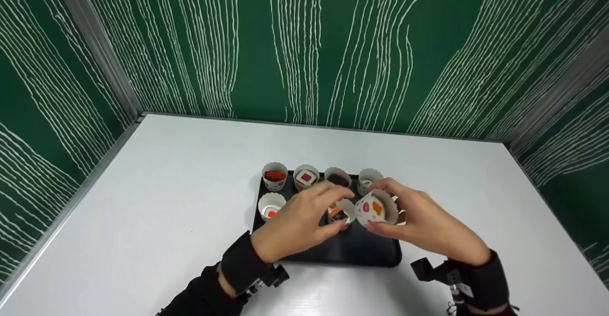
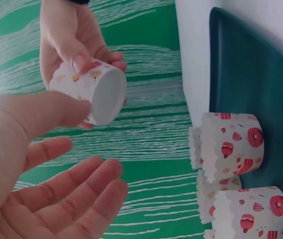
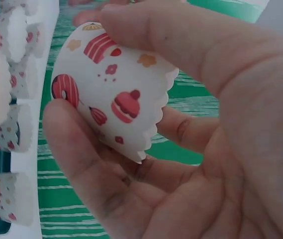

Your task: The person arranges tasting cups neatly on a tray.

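Head view showed the right hand (image 1: pixel 423 221) pinching an empty paper cup (image 1: pixel 376 207), tilted on its side, above the black tray (image 1: pixel 352 251). Beside it the left hand (image 1: pixel 297 221) hovered with fingers loosely spread, holding nothing, over another cup (image 1: pixel 341 211) on the tray.

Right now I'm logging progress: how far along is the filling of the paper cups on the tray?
Done: five printed paper cups on the black tray hold pieces, such as the back-left cup. In hand: the right hand pinches an empty cup, tilted; the left hand reaches beside it. Left: filling it.
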A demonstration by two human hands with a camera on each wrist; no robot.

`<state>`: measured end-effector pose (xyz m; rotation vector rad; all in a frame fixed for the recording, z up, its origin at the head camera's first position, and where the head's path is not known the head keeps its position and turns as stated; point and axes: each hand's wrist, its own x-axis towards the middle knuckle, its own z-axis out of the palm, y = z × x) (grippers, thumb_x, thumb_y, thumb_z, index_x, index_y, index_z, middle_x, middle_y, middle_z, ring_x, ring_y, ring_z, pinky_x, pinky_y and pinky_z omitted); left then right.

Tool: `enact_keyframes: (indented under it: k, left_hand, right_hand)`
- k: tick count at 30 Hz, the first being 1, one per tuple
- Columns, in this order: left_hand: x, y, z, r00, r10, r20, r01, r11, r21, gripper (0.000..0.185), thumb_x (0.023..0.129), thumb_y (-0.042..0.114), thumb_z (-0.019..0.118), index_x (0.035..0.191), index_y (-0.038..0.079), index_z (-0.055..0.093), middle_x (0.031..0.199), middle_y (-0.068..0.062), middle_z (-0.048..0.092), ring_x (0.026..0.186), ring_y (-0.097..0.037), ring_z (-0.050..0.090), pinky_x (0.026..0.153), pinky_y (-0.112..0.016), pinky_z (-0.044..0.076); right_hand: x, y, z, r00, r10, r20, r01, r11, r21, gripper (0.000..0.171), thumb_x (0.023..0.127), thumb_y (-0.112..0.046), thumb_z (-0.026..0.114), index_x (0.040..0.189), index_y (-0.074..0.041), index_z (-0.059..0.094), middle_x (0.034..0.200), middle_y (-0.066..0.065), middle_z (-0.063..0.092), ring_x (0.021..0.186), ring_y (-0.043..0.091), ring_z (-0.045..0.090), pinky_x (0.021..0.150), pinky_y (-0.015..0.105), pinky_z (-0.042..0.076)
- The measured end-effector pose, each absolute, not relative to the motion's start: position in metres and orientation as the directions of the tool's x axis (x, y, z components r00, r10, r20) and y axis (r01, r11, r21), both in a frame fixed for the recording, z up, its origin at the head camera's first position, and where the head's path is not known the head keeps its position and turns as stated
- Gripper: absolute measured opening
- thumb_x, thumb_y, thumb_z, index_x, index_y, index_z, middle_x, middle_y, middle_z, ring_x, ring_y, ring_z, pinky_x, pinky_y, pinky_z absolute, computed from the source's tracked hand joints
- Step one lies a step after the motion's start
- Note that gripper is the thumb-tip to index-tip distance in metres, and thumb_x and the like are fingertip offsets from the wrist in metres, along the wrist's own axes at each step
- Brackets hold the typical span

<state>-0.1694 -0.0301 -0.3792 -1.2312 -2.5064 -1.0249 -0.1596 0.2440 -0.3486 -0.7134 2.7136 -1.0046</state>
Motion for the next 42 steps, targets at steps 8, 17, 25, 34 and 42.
enact_keyframes:
  k: [8, 17, 25, 34, 42]
  left_hand:
    - [-0.170, -0.025, -0.385, -0.639, 0.636, 0.432, 0.752, 0.399, 0.524, 0.047, 0.096, 0.012, 0.080, 0.139, 0.008, 0.064, 0.126, -0.008, 0.073, 0.112, -0.022, 0.074, 0.097, -0.025, 0.059]
    - [-0.167, -0.021, -0.388, -0.658, 0.593, 0.465, 0.735, 0.370, 0.568, 0.049, 0.093, 0.011, 0.082, 0.138, 0.005, 0.063, 0.133, -0.011, 0.072, 0.119, -0.021, 0.072, 0.098, -0.026, 0.060]
    - [-0.169, -0.019, -0.389, -0.685, 0.560, 0.466, 0.716, 0.396, 0.575, 0.059, 0.090, 0.012, 0.083, 0.143, 0.008, 0.059, 0.135, -0.007, 0.070, 0.121, -0.015, 0.068, 0.102, -0.028, 0.058]
    - [-0.173, -0.015, -0.390, -0.696, 0.554, 0.458, 0.696, 0.364, 0.618, 0.064, 0.086, 0.017, 0.088, 0.143, 0.010, 0.058, 0.129, -0.005, 0.071, 0.110, -0.016, 0.070, 0.091, -0.027, 0.059]
    - [-0.179, -0.008, -0.389, -0.675, 0.587, 0.447, 0.709, 0.346, 0.615, 0.052, 0.086, 0.021, 0.086, 0.131, 0.009, 0.063, 0.122, -0.005, 0.070, 0.108, -0.017, 0.067, 0.091, -0.023, 0.057]
  right_hand:
    - [-0.161, 0.230, -0.359, -0.829, -0.558, 0.051, -0.449, 0.607, -0.656, 0.058, 0.096, -0.040, 0.082, 0.142, -0.015, 0.056, 0.110, -0.002, 0.073, 0.087, 0.007, 0.067, 0.075, 0.027, 0.058]
    - [-0.160, 0.225, -0.357, -0.827, -0.560, 0.052, -0.462, 0.623, -0.631, 0.063, 0.095, -0.032, 0.084, 0.148, -0.014, 0.056, 0.121, -0.002, 0.072, 0.098, 0.010, 0.068, 0.082, 0.026, 0.058]
    - [-0.160, 0.228, -0.352, -0.827, -0.557, 0.084, -0.467, 0.595, -0.654, 0.063, 0.095, -0.014, 0.083, 0.152, -0.012, 0.056, 0.137, 0.006, 0.070, 0.115, 0.015, 0.073, 0.092, 0.028, 0.062]
    - [-0.160, 0.229, -0.348, -0.851, -0.509, 0.129, -0.453, 0.586, -0.672, 0.035, 0.095, -0.015, 0.083, 0.126, -0.016, 0.067, 0.115, -0.002, 0.074, 0.096, 0.007, 0.073, 0.087, 0.028, 0.063]
    - [-0.160, 0.232, -0.351, -0.830, -0.515, 0.212, -0.514, 0.560, -0.650, 0.015, 0.094, -0.012, 0.083, 0.099, -0.020, 0.072, 0.099, -0.007, 0.068, 0.088, 0.005, 0.070, 0.079, 0.023, 0.062]
